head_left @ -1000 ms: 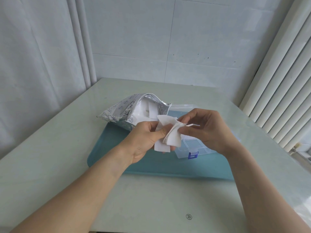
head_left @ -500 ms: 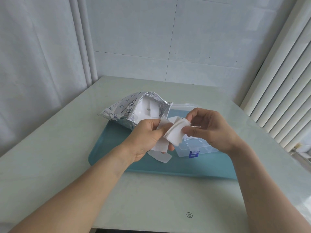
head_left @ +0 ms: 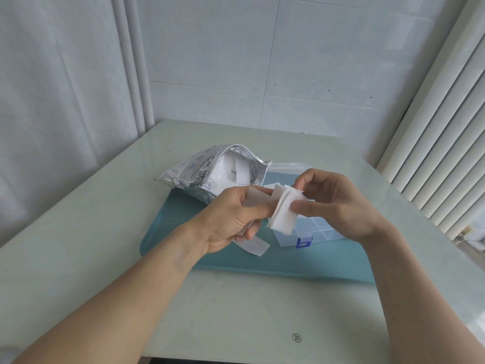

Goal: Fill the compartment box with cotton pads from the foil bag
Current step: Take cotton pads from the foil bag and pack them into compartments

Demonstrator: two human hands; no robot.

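Note:
The silver foil bag (head_left: 194, 174) lies open on the teal tray (head_left: 288, 261), white pads showing in its mouth. To its right stands the clear compartment box (head_left: 315, 231) with a blue latch, its lid open behind. Above the box, my right hand (head_left: 338, 203) pinches a small stack of white cotton pads (head_left: 284, 210). My left hand (head_left: 233, 219) holds other pads (head_left: 256, 199) and touches the stack with its thumb. One loose pad (head_left: 253, 245) lies on the tray under my left hand. Most of the box interior is hidden by my hands.
The tray sits on a pale glass-topped table (head_left: 105, 232) set in a corner. A curtain (head_left: 52, 114) hangs on the left, vertical blinds (head_left: 446, 143) on the right, and a tiled wall at the back.
My right hand has drawn the folded stack of pads away from my left hand. A pad has dropped from my left hand onto the tray. The view has shifted slightly.

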